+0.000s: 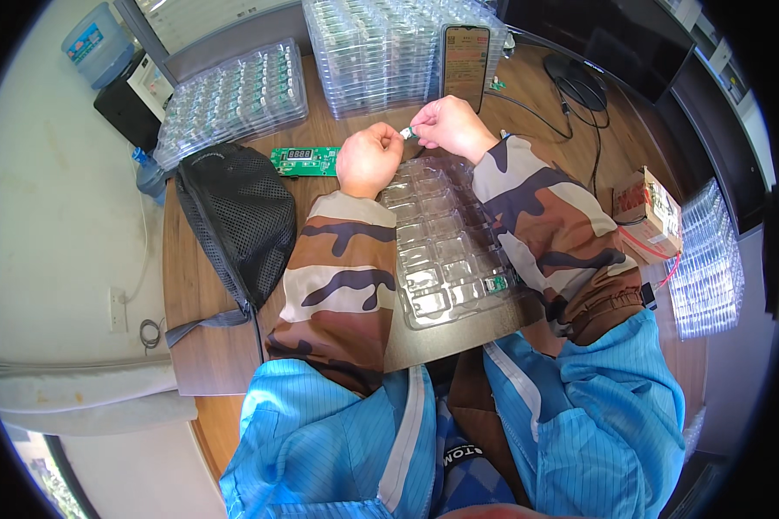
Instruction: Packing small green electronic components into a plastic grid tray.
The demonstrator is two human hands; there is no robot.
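Note:
Above the tray, my left hand [370, 160] and my right hand [452, 128] meet with closed, pinching fingers at a small white-and-green part [408, 133]. The white piece looks like a connector; fingertips cover much of it. Just left of my left hand lies a green circuit board [330, 164] with a dark digit display. Under my forearms sits a clear plastic tray [441, 251] with rows of pockets. A little green part [496, 284] rests in one of its near right pockets.
Stacked clear trays [372, 60] with green parts stand behind, a phone [465, 65] propped against them. More filled trays [234, 99] are back left, above a black mesh bag [238, 216]. At right are a cardboard box [647, 212], cables [545, 119] and a monitor [606, 39].

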